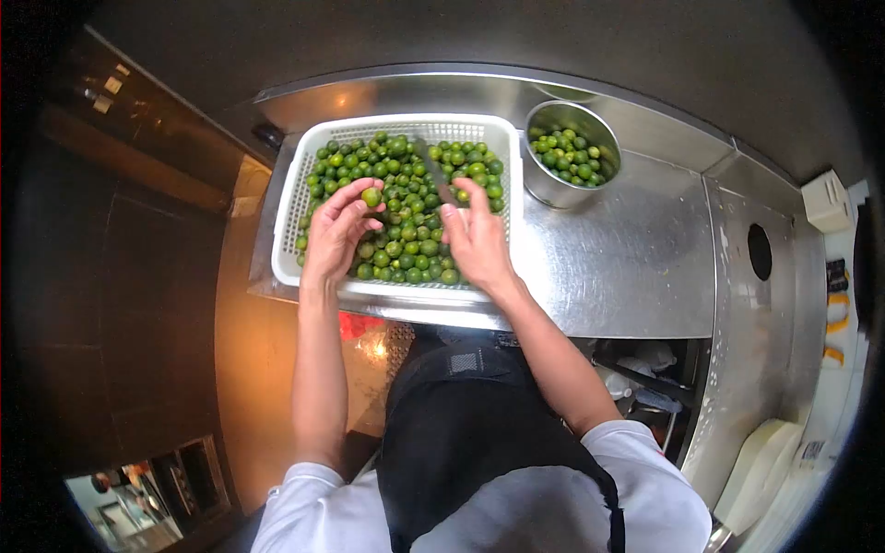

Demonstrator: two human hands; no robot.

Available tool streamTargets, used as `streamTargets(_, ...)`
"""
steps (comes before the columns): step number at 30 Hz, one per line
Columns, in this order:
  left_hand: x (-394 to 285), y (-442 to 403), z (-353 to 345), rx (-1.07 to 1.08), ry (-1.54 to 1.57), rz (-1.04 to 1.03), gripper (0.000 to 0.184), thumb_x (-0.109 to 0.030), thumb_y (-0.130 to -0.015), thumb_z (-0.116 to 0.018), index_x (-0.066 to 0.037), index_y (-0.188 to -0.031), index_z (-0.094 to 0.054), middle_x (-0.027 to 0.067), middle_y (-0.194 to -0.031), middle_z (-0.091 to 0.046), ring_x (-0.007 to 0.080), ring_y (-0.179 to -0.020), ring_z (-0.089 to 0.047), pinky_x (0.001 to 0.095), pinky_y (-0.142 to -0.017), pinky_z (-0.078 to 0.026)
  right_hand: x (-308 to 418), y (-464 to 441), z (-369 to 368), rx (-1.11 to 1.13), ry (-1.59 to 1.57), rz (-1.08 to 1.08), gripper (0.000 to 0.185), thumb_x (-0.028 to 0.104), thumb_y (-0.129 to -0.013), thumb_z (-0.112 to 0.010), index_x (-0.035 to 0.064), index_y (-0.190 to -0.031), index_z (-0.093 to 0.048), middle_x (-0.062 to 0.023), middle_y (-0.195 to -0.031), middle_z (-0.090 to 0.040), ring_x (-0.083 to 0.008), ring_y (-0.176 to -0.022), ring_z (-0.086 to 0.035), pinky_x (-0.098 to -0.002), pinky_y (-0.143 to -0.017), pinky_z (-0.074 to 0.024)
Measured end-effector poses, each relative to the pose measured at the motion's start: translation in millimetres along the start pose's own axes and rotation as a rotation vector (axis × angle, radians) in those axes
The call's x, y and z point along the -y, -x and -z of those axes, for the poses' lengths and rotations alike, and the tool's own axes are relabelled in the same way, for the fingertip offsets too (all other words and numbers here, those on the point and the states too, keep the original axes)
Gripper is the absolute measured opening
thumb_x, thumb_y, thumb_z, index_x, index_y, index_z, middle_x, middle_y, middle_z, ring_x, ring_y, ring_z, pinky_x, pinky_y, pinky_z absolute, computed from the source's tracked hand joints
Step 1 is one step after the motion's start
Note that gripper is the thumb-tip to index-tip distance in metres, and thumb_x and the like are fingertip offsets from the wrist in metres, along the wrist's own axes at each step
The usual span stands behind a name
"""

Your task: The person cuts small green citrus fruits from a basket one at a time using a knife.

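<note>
A white perforated basket full of small green limes sits on the steel counter. Over its left part, my left hand holds one lime between thumb and fingers. My right hand, above the basket's right side, is closed on a knife; the blade points up and away over the limes and looks slightly blurred. Most of the knife's handle is hidden in the palm. Just right of the basket stands a round steel pot partly filled with limes.
The steel counter extends to the right, with a raised rim behind. Farther right are a round hole, a white box and orange-handled items. Under the counter is a shelf with bags.
</note>
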State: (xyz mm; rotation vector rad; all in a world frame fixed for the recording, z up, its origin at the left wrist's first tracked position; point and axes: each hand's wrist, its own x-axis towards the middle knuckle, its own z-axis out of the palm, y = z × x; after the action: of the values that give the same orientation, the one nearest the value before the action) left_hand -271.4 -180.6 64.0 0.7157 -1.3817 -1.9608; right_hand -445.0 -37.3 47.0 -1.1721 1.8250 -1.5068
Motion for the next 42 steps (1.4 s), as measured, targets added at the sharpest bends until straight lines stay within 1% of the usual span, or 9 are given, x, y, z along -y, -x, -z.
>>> streamTargets(1, 7.4, -0.5, -5.8, -0.003, 0.049, 0.008, 0.034, -0.003, -0.094, -0.056, 0.001, -0.128, -0.055, 0.0141, -0.121, -0.063, 0.02, -0.1, -0.065, 0.0275, -0.077, -0.057, 1.5, 0.9, 2.1, 0.066, -0.015, -0.062, 0.042, 0.02, -0.097, -0.051, -0.0004, -0.132, -0.038, -0.0177, -0.066, -0.066, -0.0331, -0.063, -0.068, -0.0439, -0.056, -0.0508)
streamTargets(4, 29.1, -2.1, -21.0, 0.04, 0.158, -0.023, 0.038, -0.003, -0.094, -0.057, 0.002, -0.131, -0.051, 0.0149, -0.123, -0.062, 0.0202, -0.099, -0.065, 0.0284, -0.077, -0.058, 6.0, 3.7, 2.0, 0.139, -0.01, -0.019, 0.041, 0.021, -0.096, -0.053, 0.0008, -0.131, -0.041, -0.0211, -0.067, -0.065, -0.0399, -0.067, -0.067, -0.0469, -0.061, -0.0502)
streamTargets(9, 29.7, 3.6, -32.6, 0.08, 0.109, -0.022, 0.033, -0.003, -0.095, -0.054, 0.005, -0.127, -0.051, 0.0165, -0.122, -0.061, 0.0184, -0.098, -0.065, 0.0272, -0.076, -0.058, 4.2, 8.3, -1.8, 0.177, 0.009, 0.047, 0.042, 0.023, -0.096, -0.053, 0.0022, -0.131, -0.043, -0.0248, -0.07, -0.064, -0.0453, -0.072, -0.065, -0.0499, -0.065, -0.0492)
streamTargets(12, 37.8, 6.2, -24.7, 0.034, 0.059, -0.009, 0.031, -0.004, -0.096, -0.054, 0.005, -0.126, -0.053, 0.0157, -0.117, -0.063, 0.0179, -0.096, -0.066, 0.0263, -0.076, -0.058, 12.7, 10.0, -2.1, 0.178, 0.067, 0.15, 0.042, 0.023, -0.096, -0.053, 0.0019, -0.131, -0.042, -0.0246, -0.07, -0.064, -0.0448, -0.072, -0.066, -0.0506, -0.065, -0.0491)
streamTargets(14, 38.2, 5.9, -25.8, -0.003, 0.075, -0.013, 0.028, -0.003, -0.096, -0.056, 0.005, -0.123, -0.056, 0.0144, -0.112, -0.066, 0.0177, -0.095, -0.066, 0.0263, -0.077, -0.058, 10.3, 9.6, -4.8, 0.17, 0.057, 0.095, 0.042, 0.022, -0.096, -0.053, 0.0015, -0.131, -0.041, -0.024, -0.07, -0.064, -0.0445, -0.071, -0.066, -0.0507, -0.065, -0.0491)
streamTargets(19, 35.0, 7.7, -31.3, -0.019, 0.052, -0.071, 0.029, 0.0, -0.093, -0.058, 0.004, -0.122, -0.057, 0.0124, -0.113, -0.064, 0.0191, -0.095, -0.067, 0.0281, -0.079, -0.059, 2.5, 7.1, -5.6, 0.093, 0.025, -0.031, 0.042, 0.023, -0.096, -0.052, 0.0011, -0.131, -0.041, -0.0217, -0.067, -0.063, -0.0444, -0.069, -0.065, -0.0505, -0.065, -0.0493)
streamTargets(29, 43.3, 5.9, -22.6, -0.05, 0.089, -0.029, 0.028, -0.003, -0.094, -0.06, 0.005, -0.12, -0.056, 0.0115, -0.107, -0.064, 0.0224, -0.096, -0.067, 0.0303, -0.083, -0.058, 3.7, 9.7, -9.9, 0.187, 0.144, 0.122, 0.046, 0.024, -0.095, -0.055, -0.0007, -0.13, -0.042, -0.0276, -0.068, -0.062, -0.0486, -0.069, -0.063, -0.053, -0.064, -0.0486)
streamTargets(32, 42.4, 5.5, -21.9, -0.046, 0.081, -0.026, 0.028, -0.003, -0.094, -0.06, 0.006, -0.12, -0.055, 0.0123, -0.106, -0.064, 0.0242, -0.097, -0.068, 0.0329, -0.086, -0.057, 6.8, 10.2, -7.7, 0.235, 0.141, 0.03, 0.047, 0.026, -0.095, -0.056, 0.0035, -0.133, -0.041, -0.0263, -0.079, -0.065, -0.0491, -0.082, -0.063, -0.052, -0.074, -0.0464)
streamTargets(42, 42.1, 4.3, -23.3, -0.093, 0.083, -0.081, 0.028, -0.005, -0.094, -0.06, 0.007, -0.119, -0.056, 0.0128, -0.105, -0.065, 0.0228, -0.097, -0.067, 0.0348, -0.089, -0.057, 7.5, 10.3, -6.5, 0.217, 0.098, 0.061, 0.042, 0.026, -0.096, -0.054, 0.0047, -0.131, -0.045, -0.0261, -0.074, -0.062, -0.0471, -0.075, -0.063, -0.0521, -0.069, -0.0456)
